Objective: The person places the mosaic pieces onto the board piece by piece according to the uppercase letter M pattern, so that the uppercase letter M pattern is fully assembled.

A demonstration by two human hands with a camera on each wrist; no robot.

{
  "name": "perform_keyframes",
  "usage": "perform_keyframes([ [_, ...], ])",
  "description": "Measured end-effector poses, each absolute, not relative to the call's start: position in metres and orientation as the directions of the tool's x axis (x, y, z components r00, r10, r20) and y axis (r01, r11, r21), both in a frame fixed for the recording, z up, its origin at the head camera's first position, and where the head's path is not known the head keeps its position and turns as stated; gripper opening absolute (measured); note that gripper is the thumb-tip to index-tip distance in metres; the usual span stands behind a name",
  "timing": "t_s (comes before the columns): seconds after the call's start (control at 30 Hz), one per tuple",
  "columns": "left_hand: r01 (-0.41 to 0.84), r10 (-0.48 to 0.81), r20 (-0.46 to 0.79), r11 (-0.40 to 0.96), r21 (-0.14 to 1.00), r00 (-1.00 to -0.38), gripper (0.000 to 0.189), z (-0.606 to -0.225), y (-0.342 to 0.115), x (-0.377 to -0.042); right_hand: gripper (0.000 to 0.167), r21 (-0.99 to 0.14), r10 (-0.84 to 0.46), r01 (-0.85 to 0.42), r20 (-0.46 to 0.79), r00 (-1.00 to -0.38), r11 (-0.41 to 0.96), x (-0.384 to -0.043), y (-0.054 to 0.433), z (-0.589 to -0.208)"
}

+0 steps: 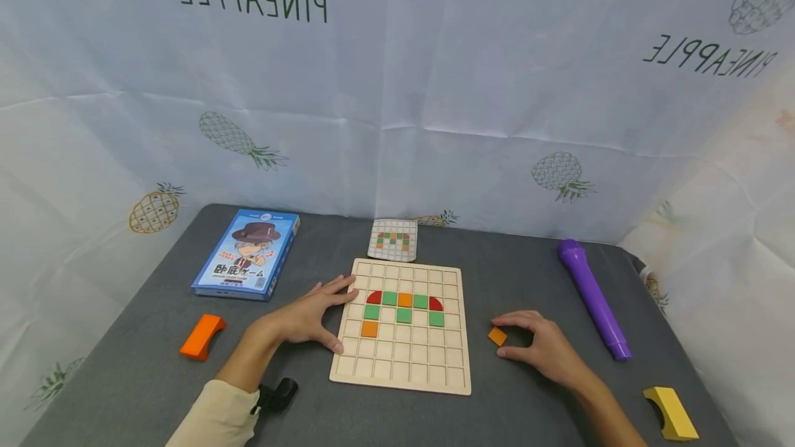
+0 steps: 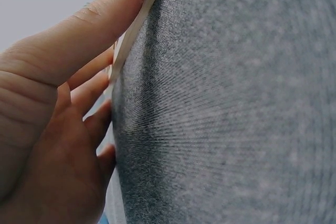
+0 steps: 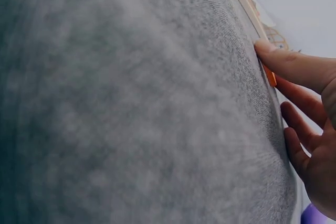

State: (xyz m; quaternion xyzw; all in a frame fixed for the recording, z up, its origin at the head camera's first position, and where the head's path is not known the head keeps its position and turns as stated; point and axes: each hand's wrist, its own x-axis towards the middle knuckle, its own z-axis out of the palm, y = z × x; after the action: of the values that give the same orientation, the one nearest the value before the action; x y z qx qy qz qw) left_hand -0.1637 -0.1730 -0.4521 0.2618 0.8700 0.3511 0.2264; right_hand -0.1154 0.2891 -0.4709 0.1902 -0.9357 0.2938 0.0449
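A light wooden grid board (image 1: 406, 365) carries several red, green and orange tiles set in its upper half. My left hand (image 1: 313, 316) rests at its left edge, thumb and fingers spread, touching the rim. In the left wrist view the thumb (image 2: 100, 22) lies along the pale board edge (image 2: 125, 51). To the right of the board, my right hand (image 1: 540, 347) has thumb and forefinger curled round a small square orange tile (image 1: 497, 336) at the tabletop. The same tile (image 3: 270, 76) shows between thumb and fingers in the right wrist view.
Behind the board is a small pattern card (image 1: 393, 240). At left sit a blue boxed game (image 1: 248, 254) and an orange arch block (image 1: 203, 336). A purple microphone-shaped stick (image 1: 594, 299) and a yellow arch block (image 1: 672, 414) lie at right on the grey table (image 1: 528, 274).
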Motion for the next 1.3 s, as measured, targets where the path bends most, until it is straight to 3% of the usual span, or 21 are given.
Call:
perform_keyframes([
  [0.97, 0.304, 0.622, -0.205, 0.611, 0.731, -0.756, 0.105, -0.4536, -0.1729, -0.1632, 0.033, -0.549, -0.284, -0.296, 0.109, -0.953, 0.782, -0.116, 0.2867, -0.469],
  [1.3, 0.297, 0.62, -0.207, 0.609, 0.736, -0.757, 0.105, -0.4513, -0.1729, -0.1633, 0.03, -0.659, -0.315, -0.31, 0.116, -0.942, 0.685, -0.1198, 0.2913, -0.4631],
])
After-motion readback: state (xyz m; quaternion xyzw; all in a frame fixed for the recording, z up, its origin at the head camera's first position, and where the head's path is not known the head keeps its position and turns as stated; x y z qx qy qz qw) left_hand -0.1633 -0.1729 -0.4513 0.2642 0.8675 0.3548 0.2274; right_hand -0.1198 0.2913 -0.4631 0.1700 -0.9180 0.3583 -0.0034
